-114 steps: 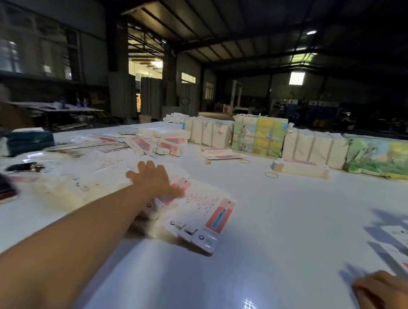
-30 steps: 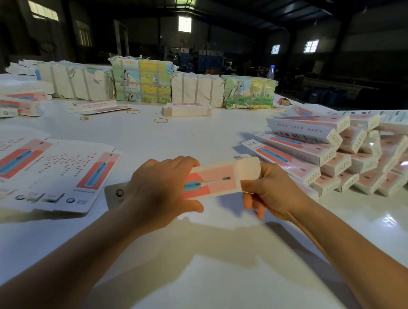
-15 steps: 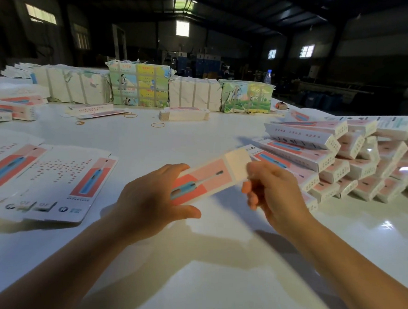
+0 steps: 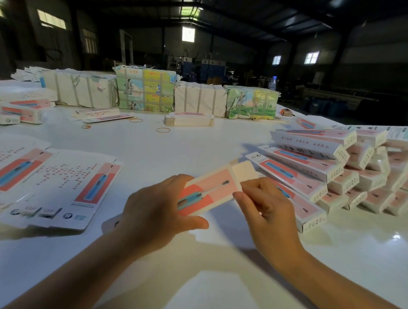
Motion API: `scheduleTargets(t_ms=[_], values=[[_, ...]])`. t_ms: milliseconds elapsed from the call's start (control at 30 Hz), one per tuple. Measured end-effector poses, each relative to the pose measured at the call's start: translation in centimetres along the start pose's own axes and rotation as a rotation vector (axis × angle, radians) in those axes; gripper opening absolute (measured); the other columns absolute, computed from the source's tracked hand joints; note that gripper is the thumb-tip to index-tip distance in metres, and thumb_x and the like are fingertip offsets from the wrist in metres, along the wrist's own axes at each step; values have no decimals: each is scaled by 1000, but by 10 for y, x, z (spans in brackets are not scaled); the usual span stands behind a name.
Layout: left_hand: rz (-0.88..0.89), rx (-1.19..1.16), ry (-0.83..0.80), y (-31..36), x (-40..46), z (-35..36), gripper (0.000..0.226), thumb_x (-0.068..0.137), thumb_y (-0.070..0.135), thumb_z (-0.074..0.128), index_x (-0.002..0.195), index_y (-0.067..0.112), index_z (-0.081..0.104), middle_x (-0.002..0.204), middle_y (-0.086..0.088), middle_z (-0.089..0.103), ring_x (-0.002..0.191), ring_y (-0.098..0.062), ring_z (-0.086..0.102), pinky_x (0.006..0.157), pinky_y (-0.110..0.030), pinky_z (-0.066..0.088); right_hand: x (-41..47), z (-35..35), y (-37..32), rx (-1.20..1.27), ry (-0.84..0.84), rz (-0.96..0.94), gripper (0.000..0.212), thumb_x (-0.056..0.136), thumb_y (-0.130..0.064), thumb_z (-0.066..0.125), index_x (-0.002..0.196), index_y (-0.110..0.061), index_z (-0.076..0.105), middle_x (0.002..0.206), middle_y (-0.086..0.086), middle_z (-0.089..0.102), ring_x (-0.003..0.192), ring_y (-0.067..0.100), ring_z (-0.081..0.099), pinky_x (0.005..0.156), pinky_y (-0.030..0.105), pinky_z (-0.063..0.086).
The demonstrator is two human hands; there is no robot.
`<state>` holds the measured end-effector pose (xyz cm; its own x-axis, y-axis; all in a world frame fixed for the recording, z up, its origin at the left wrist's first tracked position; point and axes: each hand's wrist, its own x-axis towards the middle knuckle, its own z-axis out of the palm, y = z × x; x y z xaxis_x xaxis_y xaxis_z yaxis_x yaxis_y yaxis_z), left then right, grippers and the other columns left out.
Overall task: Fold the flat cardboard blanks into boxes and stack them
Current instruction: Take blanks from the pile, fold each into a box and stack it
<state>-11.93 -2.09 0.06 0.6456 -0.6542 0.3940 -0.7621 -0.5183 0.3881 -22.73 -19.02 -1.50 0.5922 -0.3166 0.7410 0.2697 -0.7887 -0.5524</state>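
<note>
While both hands pinched the half-formed box (image 4: 210, 190) at frame centre, left hand (image 4: 161, 213) gripping its body, right hand (image 4: 264, 205) its flap end, an uneven squeeze risked creasing it crooked.

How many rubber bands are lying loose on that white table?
3, maybe more hidden. One lies in front of the small stack of blanks, one beside the loose blank, one further left.

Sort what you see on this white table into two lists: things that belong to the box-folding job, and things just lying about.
Belongs to the job:
- pink-and-white cardboard box held by left hand and right hand
- flat white printed cardboard blanks
- stack of folded pink-and-white boxes

Lying about:
- orange rubber bands
- clear plastic bottle
- paper-wrapped strapped bundles
</note>
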Motion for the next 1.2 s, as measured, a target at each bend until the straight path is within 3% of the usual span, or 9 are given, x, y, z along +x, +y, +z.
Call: scheduleTargets(t_ms=[133,233,467,700,767,867,967,1067,1200], values=[[0,12,-44,-1,-1,-4,63,64,69,63,117,42,40,113,23,56,93,-6,59,78,-23,49,3,-1,-1,131,-65,167,37,89,-10,63,113,-38,58,80,-6,58,71,8,54,60,25,47],[30,90,-65,1,-2,-3,67,68,66,65,124,38,40,122,21,55,95,-6,58,76,-16,44,6,-2,1,170,-159,289,70,87,-15,65,136,-44,25,80,-9,53,71,-2,53,63,13,45],[42,105,-70,3,-2,1,76,64,72,62,127,38,38,123,20,55,101,-7,59,83,-21,48,4,1,-2,181,-118,257,22,85,-1,63,93,-21,64,78,-22,65,71,-2,59,64,10,44],[0,157,-55,6,0,5,66,68,74,57,120,40,37,120,21,55,96,-6,59,72,-16,42,8,1,-6,106,-100,234,25,87,-11,65,103,-29,62,91,-20,61,83,-7,55,70,4,41],[-41,112,-25,7,1,5,62,67,74,58,116,40,39,116,20,56,95,-8,60,72,-19,44,13,-2,-1,-7,17,273,56,79,-25,74,129,-31,49,118,-9,46,99,-4,47,85,9,38],[-58,71,-26,11,1,6,64,65,77,56,114,40,40,111,21,56,92,-8,58,72,-21,44,18,-4,3,481,17,694,80,70,-24,79,139,-31,39,128,-2,52,109,14,57,80,34,50],[-28,36,-66,15,-2,8,68,62,79,53,117,41,39,108,24,52,86,-4,53,67,-15,40,18,2,3,1128,-178,862,29,70,-13,66,99,-14,70,91,7,72,79,18,71,64,32,58],[-10,-5,-66,17,-1,8,63,67,74,58,118,43,38,101,26,47,89,-3,55,70,-15,43,15,6,7,986,-124,631,16,78,-7,62,92,-9,68,82,6,72,77,18,70,66,24,55],[12,-4,-103,20,-2,7,85,49,85,32,123,43,36,102,27,42,96,-4,56,75,-14,40,10,-2,4,27,-145,88,20,92,-30,45,92,-20,61,77,-9,67,75,1,62,65,5,42]])
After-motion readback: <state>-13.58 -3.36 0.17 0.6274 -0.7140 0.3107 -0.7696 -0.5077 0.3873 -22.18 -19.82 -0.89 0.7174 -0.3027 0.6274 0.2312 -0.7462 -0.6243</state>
